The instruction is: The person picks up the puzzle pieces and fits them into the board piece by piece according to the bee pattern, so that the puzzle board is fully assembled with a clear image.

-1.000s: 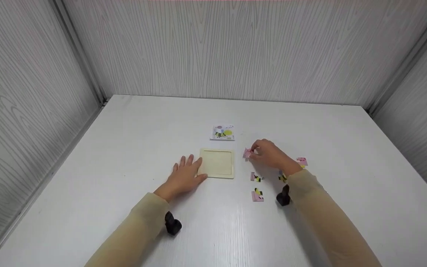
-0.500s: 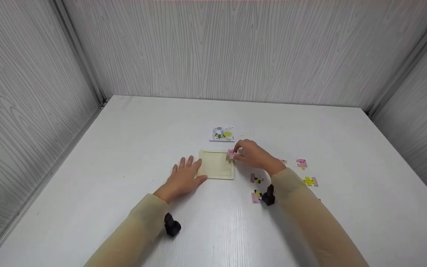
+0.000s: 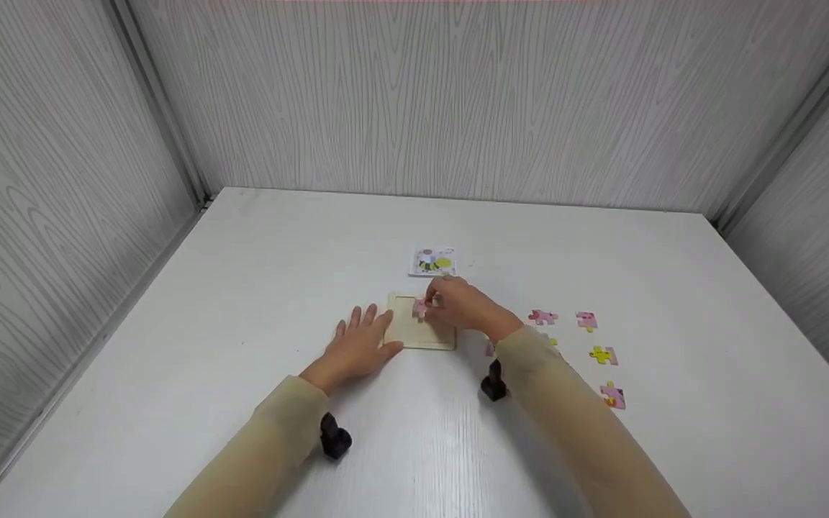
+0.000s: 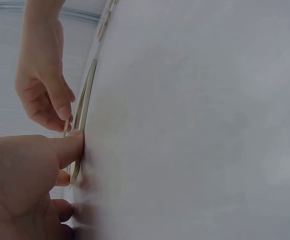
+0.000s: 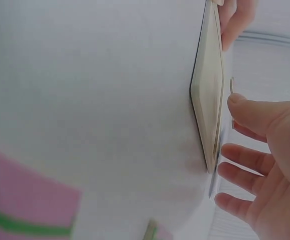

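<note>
Obscuring some puzzle pieces [image 3: 491, 349] is the right sleeve [image 3: 576, 403].

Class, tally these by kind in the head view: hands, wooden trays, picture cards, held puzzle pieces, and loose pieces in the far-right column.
Hands: 2 (left hand, right hand)
Wooden tray: 1
Picture card: 1
Held puzzle piece: 1
Loose, far-right column: 3 (top piece, middle piece, bottom piece)
Total: 8
</note>
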`<state>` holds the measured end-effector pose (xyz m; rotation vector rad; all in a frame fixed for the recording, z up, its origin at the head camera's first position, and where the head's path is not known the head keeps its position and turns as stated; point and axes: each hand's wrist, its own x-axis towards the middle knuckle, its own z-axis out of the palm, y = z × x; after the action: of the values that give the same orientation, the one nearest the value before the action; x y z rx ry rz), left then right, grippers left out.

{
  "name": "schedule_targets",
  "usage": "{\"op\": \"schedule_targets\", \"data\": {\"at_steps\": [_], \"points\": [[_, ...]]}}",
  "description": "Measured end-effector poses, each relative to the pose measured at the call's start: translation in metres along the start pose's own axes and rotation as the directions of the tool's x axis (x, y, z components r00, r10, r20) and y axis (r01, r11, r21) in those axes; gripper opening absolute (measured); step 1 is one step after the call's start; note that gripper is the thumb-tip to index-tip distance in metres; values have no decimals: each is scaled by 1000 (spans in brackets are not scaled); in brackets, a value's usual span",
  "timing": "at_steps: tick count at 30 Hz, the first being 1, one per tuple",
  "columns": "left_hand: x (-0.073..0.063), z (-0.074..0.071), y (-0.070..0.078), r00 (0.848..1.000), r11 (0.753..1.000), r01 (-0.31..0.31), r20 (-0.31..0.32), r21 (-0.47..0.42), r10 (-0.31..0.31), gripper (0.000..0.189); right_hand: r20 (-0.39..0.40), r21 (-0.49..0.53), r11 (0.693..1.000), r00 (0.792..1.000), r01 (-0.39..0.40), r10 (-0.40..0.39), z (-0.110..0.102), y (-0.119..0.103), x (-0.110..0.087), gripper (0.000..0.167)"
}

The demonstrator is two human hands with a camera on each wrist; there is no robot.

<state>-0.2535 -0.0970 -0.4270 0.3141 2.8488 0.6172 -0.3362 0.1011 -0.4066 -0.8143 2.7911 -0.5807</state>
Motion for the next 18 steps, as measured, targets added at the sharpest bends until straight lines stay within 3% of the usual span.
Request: {"op": "schedule_targets", "data": {"at_steps": [18], "points": [[2, 1, -3, 1000, 1000, -2, 10, 2, 2, 65, 18, -80, 993, 996, -81, 83, 14, -20, 19, 25]]}}
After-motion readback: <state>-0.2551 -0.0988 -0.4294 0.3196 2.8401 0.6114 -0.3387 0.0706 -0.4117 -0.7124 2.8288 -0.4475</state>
